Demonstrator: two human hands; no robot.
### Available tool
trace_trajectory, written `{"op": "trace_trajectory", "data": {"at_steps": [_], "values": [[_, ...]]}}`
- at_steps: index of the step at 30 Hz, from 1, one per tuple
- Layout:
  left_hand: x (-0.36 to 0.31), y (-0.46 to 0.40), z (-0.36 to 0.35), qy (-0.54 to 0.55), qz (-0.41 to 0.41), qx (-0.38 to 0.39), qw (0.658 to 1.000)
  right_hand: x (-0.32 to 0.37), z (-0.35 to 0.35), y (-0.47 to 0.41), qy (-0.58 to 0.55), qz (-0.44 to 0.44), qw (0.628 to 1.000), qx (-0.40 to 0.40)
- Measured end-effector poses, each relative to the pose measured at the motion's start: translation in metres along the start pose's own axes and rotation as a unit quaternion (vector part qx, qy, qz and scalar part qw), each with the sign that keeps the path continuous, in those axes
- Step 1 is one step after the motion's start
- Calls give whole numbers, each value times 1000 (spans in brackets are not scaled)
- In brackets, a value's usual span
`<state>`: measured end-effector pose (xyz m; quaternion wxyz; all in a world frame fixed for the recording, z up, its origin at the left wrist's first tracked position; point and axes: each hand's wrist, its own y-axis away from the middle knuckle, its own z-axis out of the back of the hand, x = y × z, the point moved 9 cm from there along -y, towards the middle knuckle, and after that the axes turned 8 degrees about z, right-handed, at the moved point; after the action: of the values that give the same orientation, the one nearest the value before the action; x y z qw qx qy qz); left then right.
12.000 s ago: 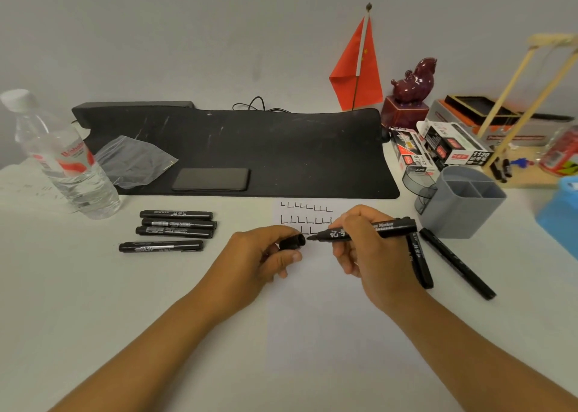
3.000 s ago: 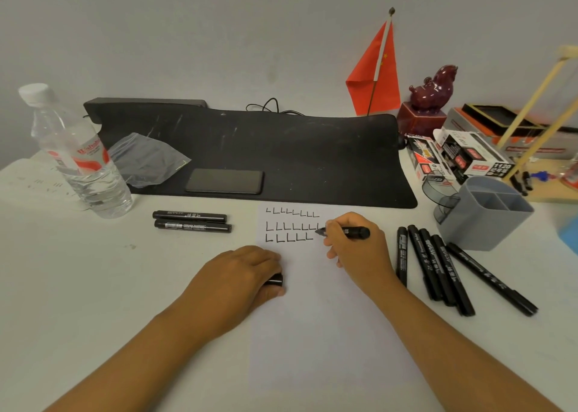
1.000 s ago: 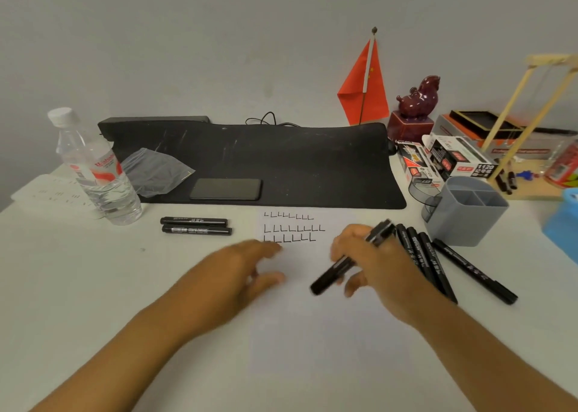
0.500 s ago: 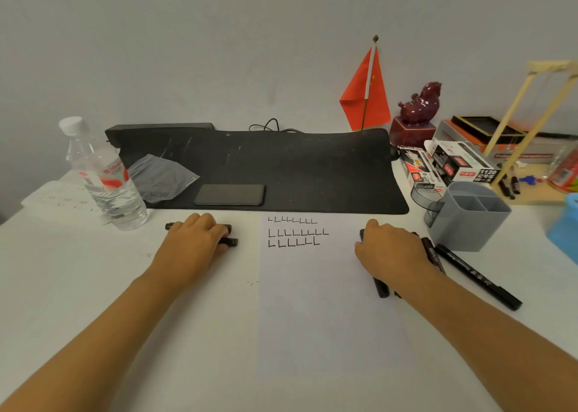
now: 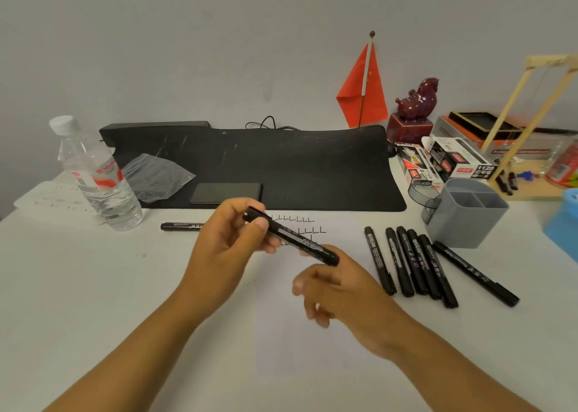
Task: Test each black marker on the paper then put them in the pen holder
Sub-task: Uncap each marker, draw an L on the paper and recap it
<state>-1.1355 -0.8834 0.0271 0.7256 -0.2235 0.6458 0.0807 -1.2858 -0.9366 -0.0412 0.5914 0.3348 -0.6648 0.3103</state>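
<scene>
On white desk (image 5: pixel 78 286), left hand (image 5: pixel 225 249) holds marker (image 5: pixel 291 239).

This looks like an office desk pushed against a plain grey wall. The white desk (image 5: pixel 78 286) carries a long black desk mat (image 5: pixel 281 167) with a phone (image 5: pixel 226 192) lying on it, a grey pen holder (image 5: pixel 466 214) divided into compartments, boxes of markers (image 5: pixel 450 161) and a sheet of paper (image 5: pixel 312 317) marked with rows of small strokes. A small red flag (image 5: pixel 362 89) on a stick, a dark red figurine (image 5: pixel 417 98) (some animal, on a square base) and a water bottle (image 5: pixel 97 177) add the usual workplace clutter.
</scene>
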Motion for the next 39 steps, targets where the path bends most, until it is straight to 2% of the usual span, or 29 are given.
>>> {"op": "trace_trajectory", "data": {"at_steps": [3,6,8,11,13,15,17,19,22,23,25,27,29,32,35,39], "values": [[12,7,-15,-12,44,54,998,7,16,3,-132,59,986,-85],[18,16,-30,-67,38,137,988,4,19,4,-182,59,978,-79],[18,22,-43,-152,7,179,972,4,15,2,-169,60,982,-60],[15,28,-57,-347,-69,201,914,5,13,0,-101,53,991,-74],[14,27,-58,-415,-76,203,884,5,20,-2,-71,51,991,-97],[17,29,-58,-447,-59,209,868,7,23,-2,-66,59,990,-111],[16,36,-60,-444,-54,211,869,8,19,0,-74,64,989,-108],[17,41,-53,-402,-15,230,886,11,24,2,-102,68,984,-128],[28,34,-11,-345,86,207,911,18,84,10,-176,67,943,-274],[30,29,3,-356,93,178,913,29,103,11,-152,90,936,-304],[33,22,8,-406,59,148,900,49,114,-1,-51,130,945,-295],[39,24,-17,-485,-17,158,860,47,105,-21,47,122,953,-274],[46,25,-43,-543,-98,162,818,29,91,-45,67,88,964,-243],[64,21,-50,-587,-127,173,780,4,85,-60,146,68,954,-251],[75,20,-41,-587,-137,167,780,-8,91,-61,198,89,933,-286],[80,19,-34,-573,-141,159,791,-20,106,-63,217,55,926,-303]]}}
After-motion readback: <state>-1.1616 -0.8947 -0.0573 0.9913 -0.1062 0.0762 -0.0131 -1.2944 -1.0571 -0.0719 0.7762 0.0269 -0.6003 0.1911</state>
